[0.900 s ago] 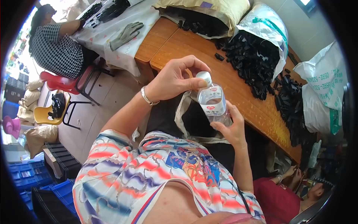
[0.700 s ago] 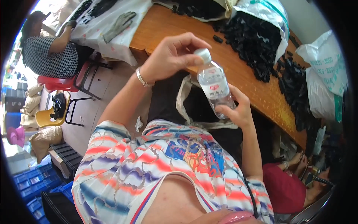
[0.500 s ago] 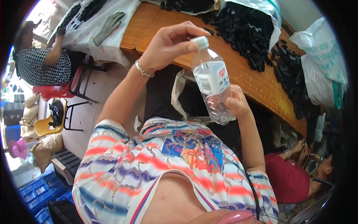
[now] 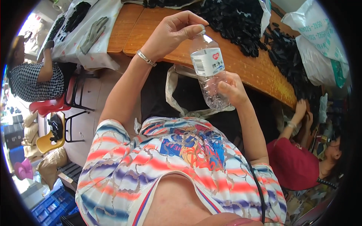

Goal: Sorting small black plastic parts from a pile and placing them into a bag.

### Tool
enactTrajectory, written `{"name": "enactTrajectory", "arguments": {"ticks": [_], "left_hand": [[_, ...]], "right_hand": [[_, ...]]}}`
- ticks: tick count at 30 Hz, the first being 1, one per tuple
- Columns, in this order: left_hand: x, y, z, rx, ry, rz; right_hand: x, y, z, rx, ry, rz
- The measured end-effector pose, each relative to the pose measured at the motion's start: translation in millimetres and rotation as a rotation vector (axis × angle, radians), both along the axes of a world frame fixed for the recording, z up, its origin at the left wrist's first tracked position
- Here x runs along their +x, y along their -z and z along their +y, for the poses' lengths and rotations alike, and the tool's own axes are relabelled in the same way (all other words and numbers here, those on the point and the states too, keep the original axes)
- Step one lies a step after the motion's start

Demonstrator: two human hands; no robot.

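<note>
A clear plastic bottle (image 4: 208, 62) with a white label is held tilted in front of me, its mouth up and away from me. The fingers and thumb of my left hand (image 4: 175, 32) are pinched at the bottle's top, and they mostly hide the cap there. Around the lower part of the bottle my right hand (image 4: 233, 90) is closed, its thumb lying across the clear plastic. No liquid can be made out inside.
A wooden table (image 4: 151, 28) runs behind the bottle, with heaps of small black pieces (image 4: 235, 24) and white plastic bags (image 4: 315, 49). A grey glove (image 4: 94, 34) lies on a covered table. Co-workers sit at left (image 4: 36, 81) and right (image 4: 294, 164).
The bottle and both hands have moved slightly up and left in view. The white cap, plain before, is now mostly covered by the left fingers. The co-worker at right has reached toward the table edge.
</note>
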State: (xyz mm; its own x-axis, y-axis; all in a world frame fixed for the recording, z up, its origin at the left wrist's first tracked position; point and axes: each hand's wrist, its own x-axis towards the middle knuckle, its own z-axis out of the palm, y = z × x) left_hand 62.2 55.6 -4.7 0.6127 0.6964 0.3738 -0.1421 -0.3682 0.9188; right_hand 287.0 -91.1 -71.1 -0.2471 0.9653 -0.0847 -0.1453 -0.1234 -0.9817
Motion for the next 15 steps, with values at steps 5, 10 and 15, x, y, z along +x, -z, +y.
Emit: {"name": "enactTrajectory", "arguments": {"ticks": [5,10,15], "left_hand": [[27,13,-5,-0.006,0.18,-0.122],[54,43,-39,-0.087,0.325,0.027],[52,65,-37,-0.137,0.082,0.13]], "right_hand": [[21,23,-19,-0.016,-0.135,0.156],[64,27,-85,-0.136,0.089,-0.268],[111,105,-235,-0.331,0.497,-0.397]]}}
